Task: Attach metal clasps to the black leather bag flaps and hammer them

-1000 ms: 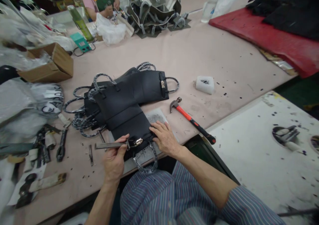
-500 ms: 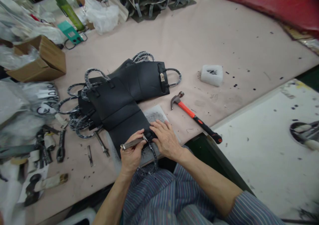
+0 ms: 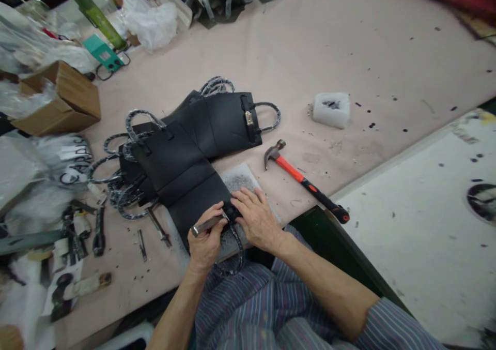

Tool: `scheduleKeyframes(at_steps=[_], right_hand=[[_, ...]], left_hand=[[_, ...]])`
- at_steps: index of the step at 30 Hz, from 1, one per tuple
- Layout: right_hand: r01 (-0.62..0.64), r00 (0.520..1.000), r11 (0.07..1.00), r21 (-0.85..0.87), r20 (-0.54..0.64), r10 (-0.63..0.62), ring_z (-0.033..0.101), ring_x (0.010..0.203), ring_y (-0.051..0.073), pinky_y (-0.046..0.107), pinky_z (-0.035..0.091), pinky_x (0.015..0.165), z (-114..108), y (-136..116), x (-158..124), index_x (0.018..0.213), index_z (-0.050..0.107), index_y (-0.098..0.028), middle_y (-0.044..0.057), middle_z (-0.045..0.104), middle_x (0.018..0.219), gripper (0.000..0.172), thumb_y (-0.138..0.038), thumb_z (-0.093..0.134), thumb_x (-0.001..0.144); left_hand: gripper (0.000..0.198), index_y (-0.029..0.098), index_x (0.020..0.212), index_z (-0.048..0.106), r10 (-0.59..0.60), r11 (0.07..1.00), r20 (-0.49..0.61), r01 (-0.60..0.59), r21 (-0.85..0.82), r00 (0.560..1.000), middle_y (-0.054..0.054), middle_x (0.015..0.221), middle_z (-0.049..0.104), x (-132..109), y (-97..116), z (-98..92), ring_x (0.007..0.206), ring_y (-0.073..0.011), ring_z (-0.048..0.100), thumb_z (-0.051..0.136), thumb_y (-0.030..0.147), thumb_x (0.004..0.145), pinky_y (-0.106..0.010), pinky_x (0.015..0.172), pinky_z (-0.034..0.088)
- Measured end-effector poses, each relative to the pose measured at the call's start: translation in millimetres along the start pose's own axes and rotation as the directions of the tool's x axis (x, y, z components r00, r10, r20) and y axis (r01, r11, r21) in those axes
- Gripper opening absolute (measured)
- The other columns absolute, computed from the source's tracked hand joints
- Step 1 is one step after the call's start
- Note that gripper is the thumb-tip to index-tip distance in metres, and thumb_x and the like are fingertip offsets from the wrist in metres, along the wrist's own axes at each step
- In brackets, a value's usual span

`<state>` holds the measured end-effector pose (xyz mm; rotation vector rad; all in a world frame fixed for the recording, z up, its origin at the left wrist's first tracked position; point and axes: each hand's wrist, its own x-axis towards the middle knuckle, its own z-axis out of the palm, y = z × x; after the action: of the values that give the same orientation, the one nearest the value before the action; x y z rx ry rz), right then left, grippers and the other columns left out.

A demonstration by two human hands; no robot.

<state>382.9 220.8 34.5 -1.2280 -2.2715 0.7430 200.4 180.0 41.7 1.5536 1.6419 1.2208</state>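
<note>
My left hand (image 3: 205, 246) is closed around a metal rod-like hand punch (image 3: 206, 226), tilted, its lower end at the strap area near the front edge of a black leather bag panel (image 3: 189, 184). Fingers of my right hand (image 3: 258, 218) reach over that same edge, with the thumb and fingers on either side of the dark strap piece. A plastic-wrapped handle (image 3: 241, 246) loops out from this edge toward my lap. Beneath the panel lies a pale, black-speckled board (image 3: 246, 173). The punch's tip is mostly hidden by my fingers.
A claw hammer (image 3: 300, 177) lies to the right, its grip past the table edge. Beyond it sits a white foam block (image 3: 331, 109). More black bag panels (image 3: 228, 125) are stacked behind. Tools (image 3: 98, 231), a cardboard box (image 3: 62, 102) and a teal device (image 3: 103, 52) stand left.
The camera view has shifted slightly. My hands, the punch and the leather panel keep nearly the same position relative to each other.
</note>
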Motion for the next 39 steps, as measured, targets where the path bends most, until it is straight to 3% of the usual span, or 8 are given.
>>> scheduleKeyframes(at_steps=[21, 32, 35, 39], right_hand=[[-0.003, 1.000, 1.000, -0.009, 0.012, 0.004, 0.035, 0.146, 0.030, 0.057, 0.021, 0.123, -0.5, -1.1, -0.3, 0.141, 0.053, -0.015, 0.012, 0.051, 0.152, 0.050, -0.016, 0.060, 0.091], [0.004, 1.000, 1.000, 0.013, -0.011, -0.004, 0.038, 0.145, 0.031, 0.058, 0.023, 0.122, -1.7, -0.6, -0.3, 0.140, 0.053, -0.016, 0.013, 0.052, 0.150, 0.050, -0.014, 0.058, 0.090], [-0.003, 0.998, 1.000, 0.028, -0.062, 0.005, 0.039, 0.143, 0.031, 0.057, 0.026, 0.121, 0.6, 0.3, -3.2, 0.139, 0.053, -0.014, 0.015, 0.054, 0.147, 0.048, -0.017, 0.057, 0.091], [0.007, 0.966, 0.996, 0.089, -0.260, 0.017, 0.048, 0.135, 0.031, 0.056, 0.035, 0.116, 2.1, 3.0, -12.4, 0.133, 0.056, -0.014, 0.016, 0.060, 0.137, 0.040, -0.017, 0.053, 0.093]], left_hand=[[0.010, 0.020, 0.099, 0.071, -0.015, 0.999, 0.008, 0.014, 0.040, 1.000, -0.008, 0.118, 0.075, 0.3, -0.4, 0.6, 0.112, -0.0240, 0.071, 0.069, 0.024, 0.090, -0.047, 0.104, 0.056], [0.011, 0.020, 0.102, 0.070, 0.127, 0.973, 0.007, -0.126, 0.194, 0.992, -0.009, 0.121, 0.071, 0.4, 6.5, 1.8, 0.112, -0.0229, 0.070, 0.068, 0.021, 0.091, -0.046, 0.100, 0.058], [0.010, 0.019, 0.100, 0.070, 0.152, 0.968, -0.014, -0.146, 0.203, 0.988, -0.007, 0.112, 0.074, -2.2, 4.9, 2.0, 0.105, -0.0211, 0.072, 0.067, 0.019, 0.091, -0.043, 0.097, 0.060], [0.010, 0.019, 0.100, 0.070, 0.137, 0.968, -0.050, -0.123, 0.217, 0.989, -0.008, 0.111, 0.074, -6.2, 2.3, 2.6, 0.104, -0.0219, 0.073, 0.068, 0.020, 0.090, -0.045, 0.096, 0.061]])
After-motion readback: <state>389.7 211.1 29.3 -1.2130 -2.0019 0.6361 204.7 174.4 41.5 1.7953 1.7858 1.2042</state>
